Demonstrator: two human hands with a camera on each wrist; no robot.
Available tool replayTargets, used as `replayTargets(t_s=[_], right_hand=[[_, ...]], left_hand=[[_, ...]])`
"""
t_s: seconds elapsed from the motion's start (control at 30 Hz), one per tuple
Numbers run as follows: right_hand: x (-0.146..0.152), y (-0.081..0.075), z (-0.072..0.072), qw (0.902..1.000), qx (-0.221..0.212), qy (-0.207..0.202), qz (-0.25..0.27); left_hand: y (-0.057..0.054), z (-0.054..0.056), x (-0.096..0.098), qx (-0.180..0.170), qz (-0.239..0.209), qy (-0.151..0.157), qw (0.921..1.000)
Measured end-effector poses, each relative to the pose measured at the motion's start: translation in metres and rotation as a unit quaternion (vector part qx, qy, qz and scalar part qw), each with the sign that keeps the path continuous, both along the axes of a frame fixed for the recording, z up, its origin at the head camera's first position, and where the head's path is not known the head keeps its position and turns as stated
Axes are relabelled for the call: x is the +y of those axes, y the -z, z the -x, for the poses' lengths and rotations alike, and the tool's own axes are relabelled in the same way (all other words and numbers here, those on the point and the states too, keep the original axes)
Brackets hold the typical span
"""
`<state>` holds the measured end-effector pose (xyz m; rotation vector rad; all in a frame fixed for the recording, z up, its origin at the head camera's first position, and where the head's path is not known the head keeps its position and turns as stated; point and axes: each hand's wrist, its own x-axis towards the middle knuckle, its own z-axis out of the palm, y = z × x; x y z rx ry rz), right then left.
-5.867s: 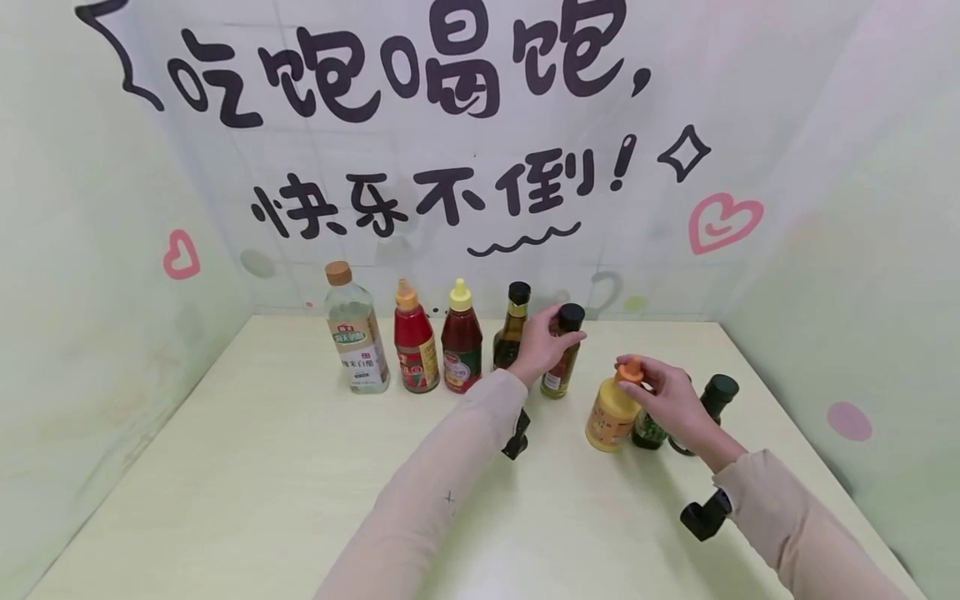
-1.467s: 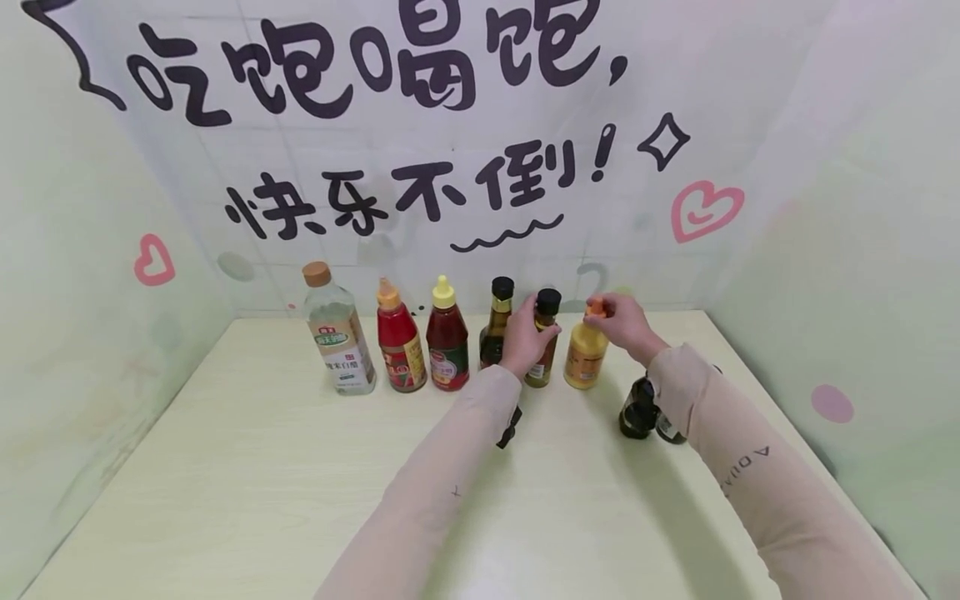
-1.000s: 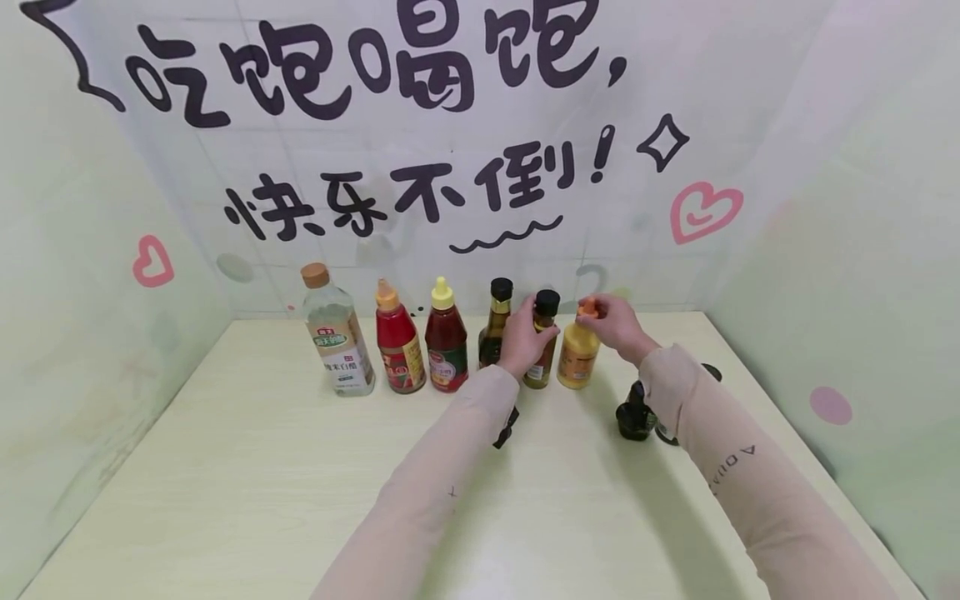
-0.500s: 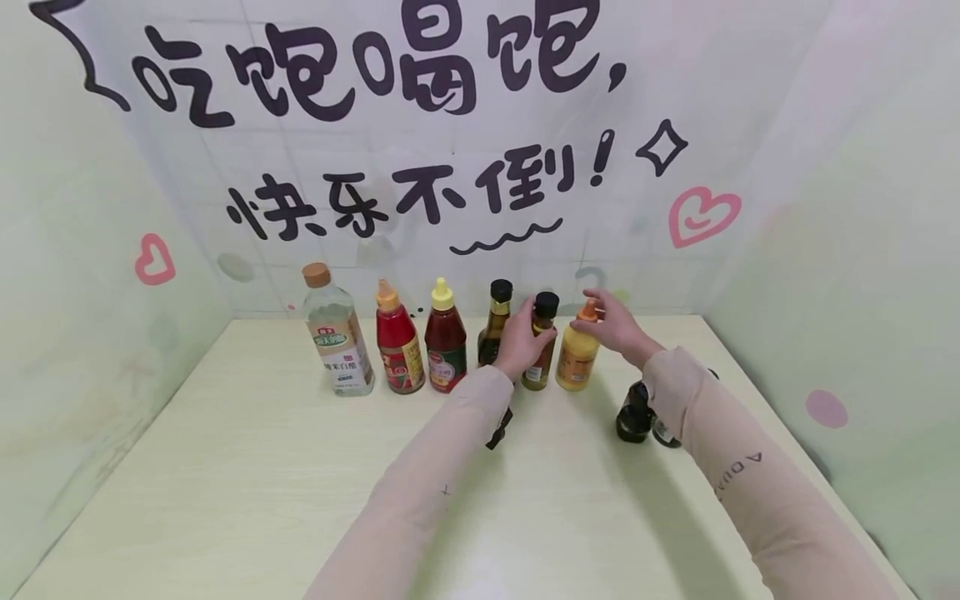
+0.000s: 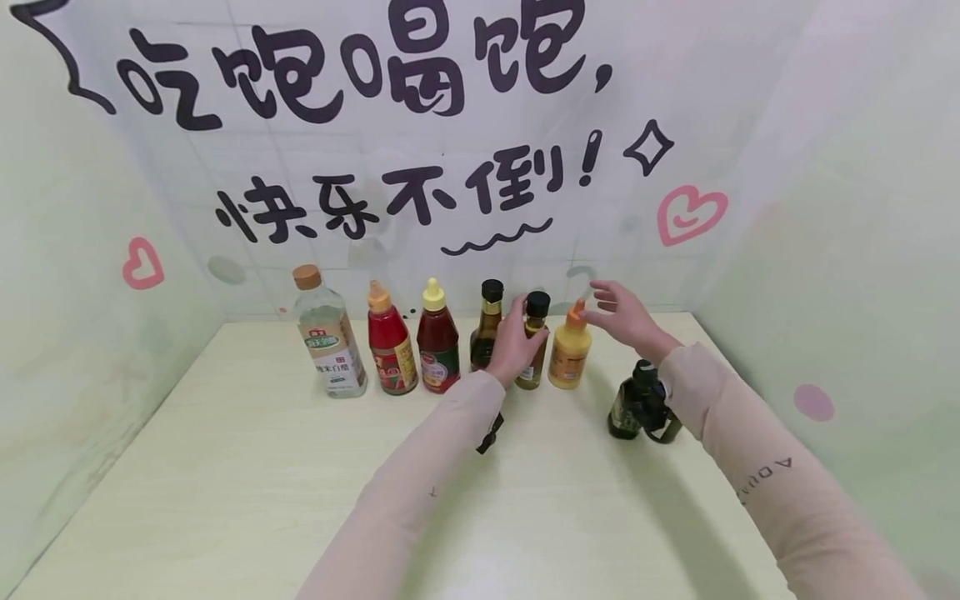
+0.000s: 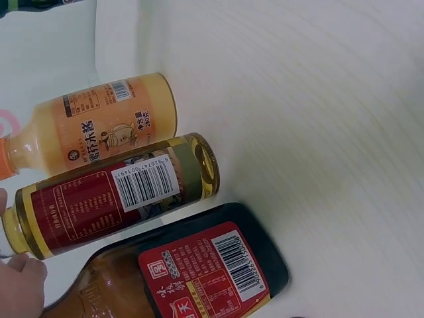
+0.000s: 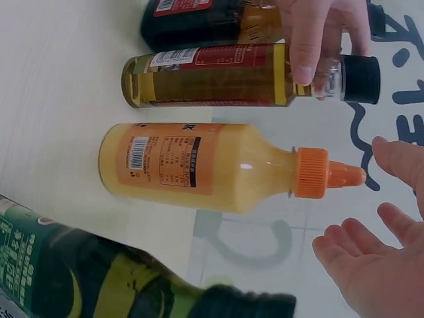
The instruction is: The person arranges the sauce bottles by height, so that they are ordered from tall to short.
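My left hand [image 5: 513,343] grips the neck of a slim oil bottle [image 7: 212,76] with a black cap and dark red label. The bottle stands upright at the back of the table. Close on its right stands a yellow squeeze bottle [image 5: 570,358] with an orange nozzle cap. My right hand [image 5: 626,321] is just right of that cap, thumb and fingers spread around nothing; the right wrist view [image 7: 377,265] shows a gap between them and the nozzle. Left of the oil bottle, partly behind my left hand, is a brown sauce bottle [image 6: 199,265] with a black cap.
Further left along the back stand a clear vinegar bottle [image 5: 330,350], a red sauce bottle [image 5: 392,350] and a darker red one [image 5: 438,350] with a yellow nozzle. Two dark green bottles [image 5: 624,408] stand nearer on the right, partly behind my right forearm. A printed cloth wall closes the back.
The yellow squeeze bottle has moved from beside the dark green bottles to beside the oil bottle. My right hand has let go of its cap and drawn off right. My left hand keeps its grip.
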<state>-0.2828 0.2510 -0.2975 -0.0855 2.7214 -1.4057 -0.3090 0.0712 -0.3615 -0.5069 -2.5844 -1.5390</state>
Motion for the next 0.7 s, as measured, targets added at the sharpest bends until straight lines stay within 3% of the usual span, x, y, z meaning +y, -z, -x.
replayTargets(t_s=[0.23,0.7], right_hand=[[0.013,-0.013,-0.017,0.9996,0.023,-0.006,0.017],[0.043,-0.023,-0.049,0.9963,0.086,-0.008,0.002]], left_hand=[[-0.002,-0.006,-0.008,0.007,-0.032,0.016,0.9993],[-0.011,-0.018,-0.018,0.092,-0.028,0.034,0.9948]])
